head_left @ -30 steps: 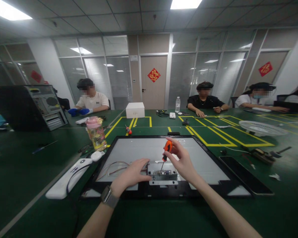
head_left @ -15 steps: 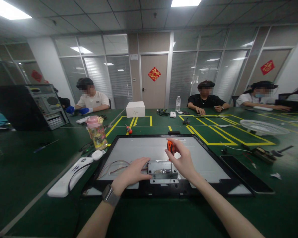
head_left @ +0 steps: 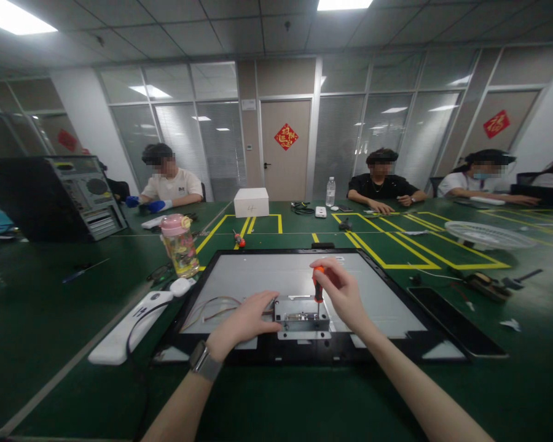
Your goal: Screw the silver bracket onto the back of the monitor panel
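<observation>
A silvery metal box with a circuit board in it (head_left: 301, 317) lies on the back of a flat display panel (head_left: 253, 270) with a black frame. My left hand (head_left: 244, 319), wearing a watch, grips the box's left end, thumb at the near corner and fingers at the far one. In my right hand (head_left: 343, 291) is a screwdriver with an orange-and-black handle (head_left: 319, 285), pinched near the top of the handle. Its shaft points down almost upright at the right part of the box; the tip's exact contact is hard to see. Thin wires (head_left: 212, 304) run left from the box.
Left of the panel are a white power bank-like block (head_left: 131, 328) with a black cable and a pink-lidded bottle (head_left: 179, 248). A dark flat slab (head_left: 456, 322) lies to the right. Farther back stand a white box (head_left: 251, 202) and a computer case (head_left: 50, 199). Several people sit opposite.
My right fingers have shifted on the screwdriver, opening out and showing more of its handle. The left hand and metal box stay where they were.
</observation>
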`<action>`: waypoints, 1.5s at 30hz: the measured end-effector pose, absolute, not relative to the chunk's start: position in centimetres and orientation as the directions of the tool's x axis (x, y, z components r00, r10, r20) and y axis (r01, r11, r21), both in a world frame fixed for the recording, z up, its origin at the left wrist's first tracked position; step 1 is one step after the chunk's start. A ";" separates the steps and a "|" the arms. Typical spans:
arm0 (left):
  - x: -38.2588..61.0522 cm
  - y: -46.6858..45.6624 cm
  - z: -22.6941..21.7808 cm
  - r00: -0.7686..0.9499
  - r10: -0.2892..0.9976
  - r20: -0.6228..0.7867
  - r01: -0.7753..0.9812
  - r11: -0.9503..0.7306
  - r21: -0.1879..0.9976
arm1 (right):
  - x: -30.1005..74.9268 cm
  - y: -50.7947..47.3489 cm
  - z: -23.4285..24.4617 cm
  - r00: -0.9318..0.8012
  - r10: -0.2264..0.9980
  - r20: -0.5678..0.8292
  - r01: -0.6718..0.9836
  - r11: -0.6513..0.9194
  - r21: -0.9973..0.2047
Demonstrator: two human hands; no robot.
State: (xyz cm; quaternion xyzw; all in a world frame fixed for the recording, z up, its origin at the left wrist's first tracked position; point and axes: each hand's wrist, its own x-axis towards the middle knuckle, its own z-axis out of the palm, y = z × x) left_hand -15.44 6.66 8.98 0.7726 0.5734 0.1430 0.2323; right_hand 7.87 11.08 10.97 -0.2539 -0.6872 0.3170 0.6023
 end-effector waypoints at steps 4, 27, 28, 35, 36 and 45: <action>-15.5 6.6 9.0 0.298 0.953 -0.052 0.820 -0.227 0.525 | 7.8 10.9 11.5 -0.282 0.794 0.538 -0.262 0.476 -0.839; -15.2 6.4 9.5 0.296 0.952 -0.072 0.834 -0.221 0.506 | 7.3 10.9 11.8 -0.305 0.866 0.396 -0.548 0.180 -0.817; -15.2 6.4 9.6 0.294 0.953 -0.073 0.836 -0.220 0.502 | 7.4 10.9 11.8 -0.307 0.868 0.391 -0.554 0.171 -0.815; -15.4 6.6 9.3 0.304 0.951 -0.063 0.831 -0.232 0.505 | 7.6 10.8 12.1 -0.381 0.834 0.400 -0.661 0.056 -0.748; -15.5 6.6 9.2 0.304 0.951 -0.062 0.831 -0.233 0.506 | 7.6 10.7 12.2 -0.386 0.830 0.402 -0.661 0.055 -0.748; -15.6 6.6 9.0 0.304 0.951 -0.053 0.826 -0.235 0.513 | 7.2 10.8 11.9 -0.277 0.895 0.350 -0.573 0.139 -0.808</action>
